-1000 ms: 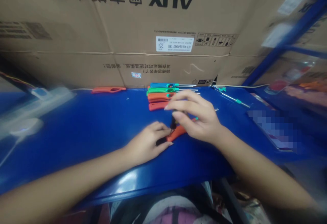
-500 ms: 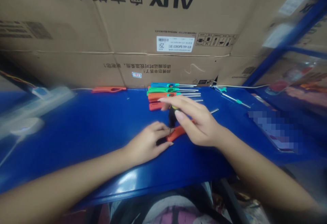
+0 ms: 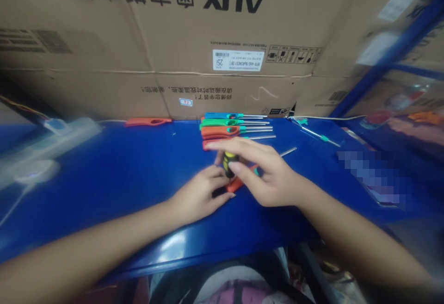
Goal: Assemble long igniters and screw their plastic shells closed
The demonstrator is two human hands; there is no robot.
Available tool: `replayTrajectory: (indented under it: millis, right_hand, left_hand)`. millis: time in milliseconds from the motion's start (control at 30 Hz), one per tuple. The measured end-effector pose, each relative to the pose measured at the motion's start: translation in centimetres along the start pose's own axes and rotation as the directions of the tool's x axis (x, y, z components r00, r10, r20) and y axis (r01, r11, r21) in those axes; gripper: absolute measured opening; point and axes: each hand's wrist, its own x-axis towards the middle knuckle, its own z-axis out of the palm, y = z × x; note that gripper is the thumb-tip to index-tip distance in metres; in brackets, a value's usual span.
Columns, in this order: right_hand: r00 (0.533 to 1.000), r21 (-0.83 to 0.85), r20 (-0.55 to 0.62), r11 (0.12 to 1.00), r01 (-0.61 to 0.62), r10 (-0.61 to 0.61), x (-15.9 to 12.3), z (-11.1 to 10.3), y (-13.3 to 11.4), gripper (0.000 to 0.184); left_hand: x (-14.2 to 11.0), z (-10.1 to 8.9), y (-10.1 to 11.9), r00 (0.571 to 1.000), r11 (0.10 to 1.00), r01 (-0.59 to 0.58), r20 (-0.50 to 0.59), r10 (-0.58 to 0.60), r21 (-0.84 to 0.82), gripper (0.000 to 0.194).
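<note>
On the blue table (image 3: 138,170): orange lighter (image 3: 236,185), long axis near-left to far-right, left end clamped by my left hand (image 3: 204,188). My right hand (image 3: 268,170): fingers closed on screwdriver (image 3: 228,162), upright above that end.

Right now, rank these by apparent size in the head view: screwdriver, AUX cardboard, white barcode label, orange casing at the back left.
1. AUX cardboard
2. White barcode label
3. Orange casing and screwdriver: too close to rank, screwdriver partly covered.
</note>
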Motion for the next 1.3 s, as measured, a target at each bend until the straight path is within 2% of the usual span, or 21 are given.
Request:
replayTrajectory:
  millis: [67, 133, 233, 300, 367, 467, 533, 600, 667, 733, 833, 933, 1000, 1067, 1167, 1233, 1300]
  right_hand:
    - [0.999, -0.037, -0.033, 0.999, 0.025, -0.026, 0.0, -0.1, 0.1, 0.029]
    - [0.995, -0.171, -0.082, 0.984, 0.044, -0.059, 0.0, -0.1, 0.3, 0.019]
    - [0.992, -0.329, -0.092, 0.943, 0.055, -0.09, -0.2, -0.2, 0.5, 0.025]
    - [0.996, -0.304, -0.073, 0.952, 0.032, -0.057, -0.1, -0.5, 0.4, 0.027]
    - [1.0, -0.18, -0.019, 0.984, 0.004, -0.008, 0.0, -1.0, 0.1, 0.033]
    - [0.998, -0.001, 0.052, 0.999, 0.032, -0.032, 0.2, -1.7, 0.1, 0.033]
    - [0.998, -0.022, 0.025, 0.998, 0.057, -0.056, 0.2, -1.9, 0.4, 0.025]
    - [0.997, -0.134, -0.03, 0.989, 0.063, -0.067, 0.1, -1.9, 0.7, 0.016]
    - [0.995, -0.248, -0.061, 0.967, 0.066, -0.083, 0.0, -1.7, 0.9, 0.018]
    - [0.995, -0.29, -0.061, 0.956, 0.052, -0.073, 0.0, -1.5, 0.8, 0.022]
    - [0.999, -0.125, 0.019, 0.992, 0.033, -0.031, 0.2, -1.5, 0.2, 0.03]
    - [0.995, 0.074, 0.071, 0.995, 0.06, -0.065, 0.3, -1.4, -0.2, 0.029]
    - [0.997, 0.035, 0.03, 0.996, 0.076, -0.077, 0.2, -1.0, -0.1, 0.02]
    - [0.994, -0.118, -0.044, 0.989, 0.09, -0.096, 0.0, -0.6, 0.2, 0.015]
    - [0.979, -0.309, -0.131, 0.945, 0.112, -0.159, -0.2, -0.3, 0.6, 0.017]
    - [0.983, -0.263, -0.125, 0.959, 0.101, -0.137, -0.1, -0.3, 0.6, 0.02]
    - [0.995, -0.1, -0.06, 0.993, 0.068, -0.074, 0.0, -0.5, 0.4, 0.029]
  left_hand:
    - [0.0, 0.1, -0.1, 1.0, 1.0, -0.001, 0.002, 0.001, 0.008, 0.018]
    - [-0.1, 0.1, -0.1, 1.0, 1.0, 0.005, -0.001, -0.005, 0.031, 0.017]
    - [-0.1, 0.1, -0.1, 1.0, 0.998, 0.007, -0.015, -0.006, 0.06, 0.019]
    - [-0.1, 0.1, 0.0, 1.0, 0.998, 0.01, -0.018, -0.009, 0.059, 0.019]
    - [-0.1, 0.0, 0.0, 1.0, 0.999, 0.018, -0.012, -0.017, 0.046, 0.02]
    - [-0.1, 0.0, 0.0, 1.0, 0.999, 0.019, -0.006, -0.019, 0.028, 0.022]
    - [-0.1, 0.1, -0.1, 1.0, 0.999, 0.01, -0.011, -0.01, 0.03, 0.023]
    - [-0.1, 0.1, -0.2, 1.0, 0.999, 0.006, -0.017, -0.005, 0.048, 0.023]
    - [-0.1, 0.1, -0.1, 1.0, 0.998, 0.01, -0.016, -0.009, 0.07, 0.023]
    - [0.0, 0.1, -0.1, 1.0, 0.997, 0.018, -0.013, -0.017, 0.073, 0.022]
    - [0.0, 0.0, 0.0, 1.0, 0.999, 0.013, -0.021, -0.012, 0.042, 0.019]
    - [0.0, 0.1, 0.0, 0.999, 1.0, -0.014, -0.035, 0.015, 0.016, 0.017]
    - [0.0, 0.2, -0.1, 0.999, 1.0, -0.013, -0.039, 0.013, 0.006, 0.017]
    - [-0.1, 0.3, -0.2, 0.999, 1.0, 0.016, -0.034, -0.015, 0.023, 0.017]
    - [0.0, 0.3, -0.2, 0.999, 0.997, 0.035, -0.016, -0.034, 0.068, 0.019]
    - [0.0, 0.2, -0.1, 1.0, 0.997, 0.02, -0.013, -0.019, 0.068, 0.018]
    - [0.1, 0.2, 0.0, 1.0, 0.999, 0.01, -0.017, -0.009, 0.047, 0.016]
